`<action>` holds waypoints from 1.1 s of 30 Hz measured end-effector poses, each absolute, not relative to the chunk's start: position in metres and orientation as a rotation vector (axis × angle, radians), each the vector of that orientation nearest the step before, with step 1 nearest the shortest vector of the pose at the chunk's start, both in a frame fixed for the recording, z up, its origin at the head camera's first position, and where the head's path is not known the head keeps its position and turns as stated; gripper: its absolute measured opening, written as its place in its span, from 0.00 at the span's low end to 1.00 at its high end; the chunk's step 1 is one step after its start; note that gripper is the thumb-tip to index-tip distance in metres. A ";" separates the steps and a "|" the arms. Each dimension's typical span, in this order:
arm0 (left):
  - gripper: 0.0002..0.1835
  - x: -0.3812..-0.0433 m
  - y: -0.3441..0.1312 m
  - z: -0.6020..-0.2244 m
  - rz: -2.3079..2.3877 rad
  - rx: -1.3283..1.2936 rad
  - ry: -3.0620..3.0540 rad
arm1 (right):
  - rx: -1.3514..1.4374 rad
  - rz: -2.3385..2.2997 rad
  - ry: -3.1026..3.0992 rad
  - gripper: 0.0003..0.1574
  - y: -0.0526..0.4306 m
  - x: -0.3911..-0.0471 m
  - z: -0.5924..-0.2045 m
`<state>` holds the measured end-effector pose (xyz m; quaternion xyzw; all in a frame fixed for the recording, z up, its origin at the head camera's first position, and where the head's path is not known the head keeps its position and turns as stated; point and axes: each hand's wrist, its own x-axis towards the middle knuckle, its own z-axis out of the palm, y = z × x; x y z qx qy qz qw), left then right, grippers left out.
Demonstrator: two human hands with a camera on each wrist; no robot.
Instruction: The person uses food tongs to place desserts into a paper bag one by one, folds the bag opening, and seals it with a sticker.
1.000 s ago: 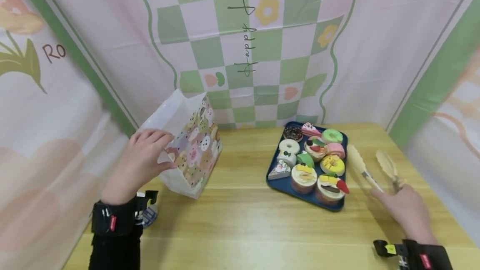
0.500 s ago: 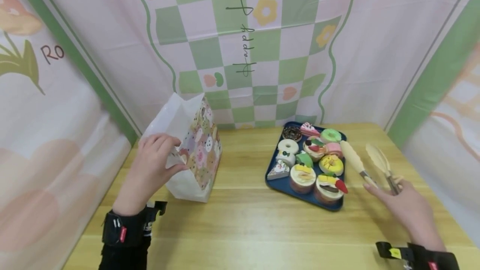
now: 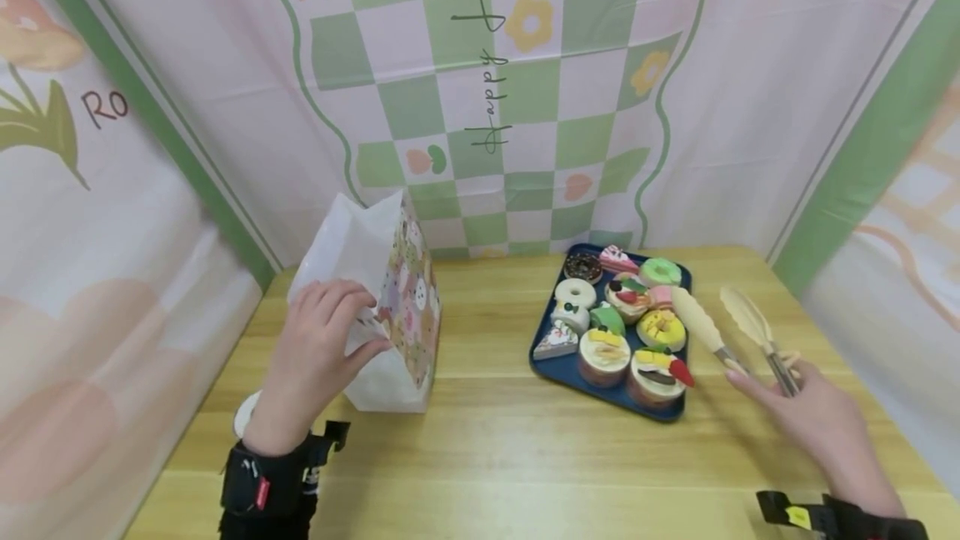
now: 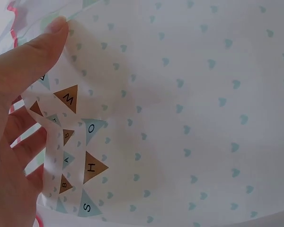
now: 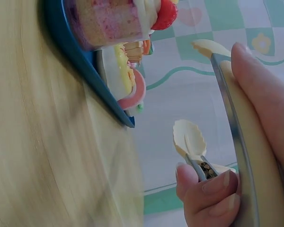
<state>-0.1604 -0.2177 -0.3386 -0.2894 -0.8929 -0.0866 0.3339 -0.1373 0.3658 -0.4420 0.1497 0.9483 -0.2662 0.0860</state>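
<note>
Thumb and fingers of the left hand point(image 3: 318, 344) hold the near edge of the bag point(image 3: 414, 307), which stands open-mouthed on the table point(image 3: 480, 457). The right hand point(image 3: 813, 415) grips the tongs point(image 3: 699, 319), tips spread, one by the right edge of the tray point(image 3: 558, 371), which bears pastries point(image 3: 628, 297); behind hangs a checked cloth point(image 3: 525, 90).

Behind the wood-grain tabletop point(image 3: 487, 461) hangs a far backdrop point(image 3: 528, 144) with green-and-white checks and sideways lettering point(image 3: 489, 94). Curtains point(image 3: 112, 232) flank it, the left one reading "RO". A partly hidden white round object point(image 3: 243, 416) lies near left.
</note>
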 end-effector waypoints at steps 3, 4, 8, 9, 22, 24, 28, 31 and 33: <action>0.32 -0.158 -0.214 -0.340 -0.238 -0.755 -2.322 | 0.436 -0.806 2.831 0.57 0.365 -0.135 -0.442; 0.32 -0.157 -0.212 -0.341 -0.244 -0.754 -2.317 | 0.432 -0.807 2.833 0.55 0.365 -0.134 -0.442; 0.31 -0.153 -0.207 -0.344 -0.265 -0.745 -2.303 | 0.387 -0.806 2.852 0.51 0.363 -0.130 -0.441; 0.31 -0.152 -0.206 -0.345 -0.273 -0.746 -2.297 | 0.375 -0.801 2.857 0.51 0.363 -0.130 -0.441; 0.31 -0.141 -0.190 -0.350 -0.335 -0.754 -2.203 | 0.264 -0.737 2.901 0.44 0.361 -0.124 -0.445; 0.31 -0.139 -0.187 -0.350 -0.345 -0.754 -2.198 | 0.253 -0.738 2.905 0.42 0.360 -0.123 -0.446; 0.31 -0.136 -0.181 -0.350 -0.358 -0.763 -2.192 | 0.261 -0.739 2.896 0.43 0.360 -0.123 -0.448; 0.30 -0.134 -0.177 -0.349 -0.374 -0.776 -2.185 | 0.269 -0.733 2.884 0.45 0.360 -0.125 -0.448; 0.30 -0.133 -0.174 -0.349 -0.386 -0.781 -2.179 | 0.275 -0.728 2.883 0.45 0.361 -0.126 -0.448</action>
